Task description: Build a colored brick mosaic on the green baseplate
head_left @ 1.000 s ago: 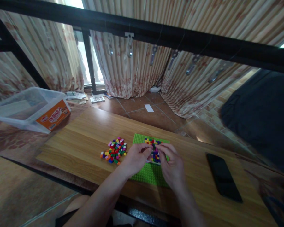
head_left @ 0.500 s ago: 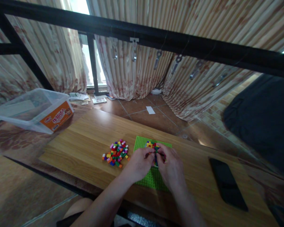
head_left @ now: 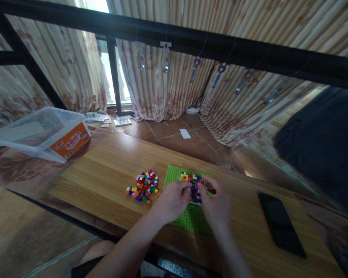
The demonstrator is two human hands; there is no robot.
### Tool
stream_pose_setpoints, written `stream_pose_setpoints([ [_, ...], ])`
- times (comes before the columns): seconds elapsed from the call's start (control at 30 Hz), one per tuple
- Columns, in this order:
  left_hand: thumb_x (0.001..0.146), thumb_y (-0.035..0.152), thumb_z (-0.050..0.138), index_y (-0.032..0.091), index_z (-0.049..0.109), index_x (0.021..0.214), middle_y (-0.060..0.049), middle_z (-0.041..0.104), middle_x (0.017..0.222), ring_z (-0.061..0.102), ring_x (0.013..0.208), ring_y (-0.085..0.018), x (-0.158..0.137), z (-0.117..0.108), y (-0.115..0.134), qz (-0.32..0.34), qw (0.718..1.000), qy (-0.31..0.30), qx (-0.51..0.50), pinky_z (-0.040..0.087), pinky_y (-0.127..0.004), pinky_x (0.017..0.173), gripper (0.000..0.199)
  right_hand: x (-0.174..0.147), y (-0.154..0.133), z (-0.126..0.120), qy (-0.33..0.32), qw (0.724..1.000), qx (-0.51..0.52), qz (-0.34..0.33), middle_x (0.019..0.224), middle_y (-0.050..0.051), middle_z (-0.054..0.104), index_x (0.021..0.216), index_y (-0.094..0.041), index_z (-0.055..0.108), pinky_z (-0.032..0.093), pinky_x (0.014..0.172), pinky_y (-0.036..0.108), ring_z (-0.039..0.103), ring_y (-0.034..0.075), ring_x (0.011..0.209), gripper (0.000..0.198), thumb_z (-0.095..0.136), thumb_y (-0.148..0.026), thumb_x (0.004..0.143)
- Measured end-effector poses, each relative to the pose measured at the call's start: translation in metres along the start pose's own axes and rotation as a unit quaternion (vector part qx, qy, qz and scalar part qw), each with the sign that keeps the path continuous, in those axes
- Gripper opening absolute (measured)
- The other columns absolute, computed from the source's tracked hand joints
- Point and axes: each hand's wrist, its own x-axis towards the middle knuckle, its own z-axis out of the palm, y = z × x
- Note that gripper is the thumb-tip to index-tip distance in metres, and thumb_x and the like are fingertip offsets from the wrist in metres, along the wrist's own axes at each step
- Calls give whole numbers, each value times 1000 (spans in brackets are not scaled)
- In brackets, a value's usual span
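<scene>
Hands meet over a green baseplate [head_left: 188,220] on the wooden tabletop [head_left: 104,170]. Left hand [head_left: 171,200] curls its fingers narrow at the left edge of a patch of small coloured bricks [head_left: 193,184] seated on the plate. Right hand [head_left: 217,204] pinches close at the patch's right edge; whether a loose brick sits between those fingertips cannot be told.

Handling, by judgement: bricks look light, hard plastic, smooth and tiny, so a fingertip pinch on opposite side faces suits them, and a firm straight press seats them. Plate looks thin and stiff; it may slide on the smooth board unless one hand steadies it.

Loose brick pile [head_left: 144,186] lies just left of the plate. Dark phone [head_left: 281,226] lies flat, well to the right. Clear plastic bin [head_left: 40,133] stands far left. Tiled floor and patterned curtains lie beyond.
</scene>
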Motion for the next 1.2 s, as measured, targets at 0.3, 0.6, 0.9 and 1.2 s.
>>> stream_pose_setpoints([
  [0.3,89,19,40,18,75,90,-5,67,70,55,62,-18,-1,-1,5,1,1000,7,20,39,-27,61,34,-3,12,11,-5,997,66,32,107,11,70,111,-19,68,54,83,44,67,26,95,39,66,-40,78],
  [0.6,90,19,39,16,75,93,-5,65,67,55,61,-18,0,1,4,0,999,2,34,39,-27,61,36,0,13,15,-1,993,87,85,106,11,72,109,-18,69,52,85,45,67,26,92,43,68,-42,74],
  [0.9,91,18,39,16,73,93,-7,71,80,60,69,-19,0,2,2,5,999,4,40,43,-27,65,35,-1,8,19,4,981,159,112,100,9,74,106,-17,68,54,78,39,68,23,84,43,70,-42,71],
  [1.2,92,17,38,14,73,98,-8,72,85,62,72,-19,0,4,2,11,997,6,70,45,-28,68,35,1,10,21,5,971,192,141,102,8,73,105,-19,68,52,84,39,67,23,88,45,73,-41,66],
])
